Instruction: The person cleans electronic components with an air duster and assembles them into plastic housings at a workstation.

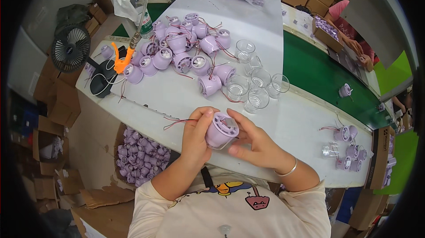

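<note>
Near the table's front edge, my left hand (197, 132) grips a lilac cup-shaped motor housing (219, 134) with a slotted end. Red and dark wires trail out to the left beside that hand. A small grey rectangular piece (231, 123) lies at the slotted end. My right hand (256, 145) curves around the other side, its fingertips at the upper rim and its thumb near the lower side. Beneath the housing shows a thin clear curved edge; I cannot tell what it belongs to. Farther off stand several clear glass cups (237, 87) and a cluster of similar lilac housings (177, 43).
An orange-handled air gun (122, 59) hangs at the left, near a black fan (71, 48). Below the table edge, a box holds many lilac parts (141, 156). A green conveyor belt (310, 63) runs along the right; a co-worker's hands (357, 52) are beyond it.
</note>
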Action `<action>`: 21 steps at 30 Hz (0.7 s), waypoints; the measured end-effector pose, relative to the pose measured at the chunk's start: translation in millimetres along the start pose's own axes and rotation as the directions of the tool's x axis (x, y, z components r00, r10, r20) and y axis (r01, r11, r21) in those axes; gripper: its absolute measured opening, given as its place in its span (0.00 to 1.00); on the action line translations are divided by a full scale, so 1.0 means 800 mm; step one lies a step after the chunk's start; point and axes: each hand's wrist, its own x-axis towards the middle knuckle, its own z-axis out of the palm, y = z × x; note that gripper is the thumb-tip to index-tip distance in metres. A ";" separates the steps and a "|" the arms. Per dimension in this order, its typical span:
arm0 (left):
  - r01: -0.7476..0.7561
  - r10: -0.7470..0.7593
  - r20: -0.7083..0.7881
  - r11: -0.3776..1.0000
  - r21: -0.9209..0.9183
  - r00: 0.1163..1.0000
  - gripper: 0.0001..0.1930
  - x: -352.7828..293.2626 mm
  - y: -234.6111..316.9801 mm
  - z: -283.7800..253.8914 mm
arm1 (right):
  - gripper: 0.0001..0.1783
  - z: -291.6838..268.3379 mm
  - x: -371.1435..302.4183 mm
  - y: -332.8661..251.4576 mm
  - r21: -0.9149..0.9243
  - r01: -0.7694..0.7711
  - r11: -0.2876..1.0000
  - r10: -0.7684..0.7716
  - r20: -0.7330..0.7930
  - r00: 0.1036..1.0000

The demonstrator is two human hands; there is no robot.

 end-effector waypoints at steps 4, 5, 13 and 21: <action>0.061 -0.068 -0.058 0.991 -0.116 0.996 0.11 -0.005 0.002 0.007 | 0.48 0.009 0.007 0.008 -0.626 0.270 0.731 -0.436 -0.124 0.891; 0.057 -0.064 -0.059 0.992 -0.116 0.996 0.11 -0.007 0.002 0.011 | 0.48 0.009 0.006 0.013 -0.626 0.274 0.730 -0.438 -0.121 0.891; -0.281 0.240 0.183 0.929 0.242 0.953 0.17 -0.019 -0.007 0.004 | 0.37 0.010 0.008 0.014 -0.832 0.411 0.371 -0.754 -0.012 0.657; -0.481 0.415 0.250 0.805 0.348 0.875 0.19 -0.017 -0.013 0.003 | 0.34 0.011 0.010 0.011 -0.836 0.428 0.344 -0.758 0.022 0.652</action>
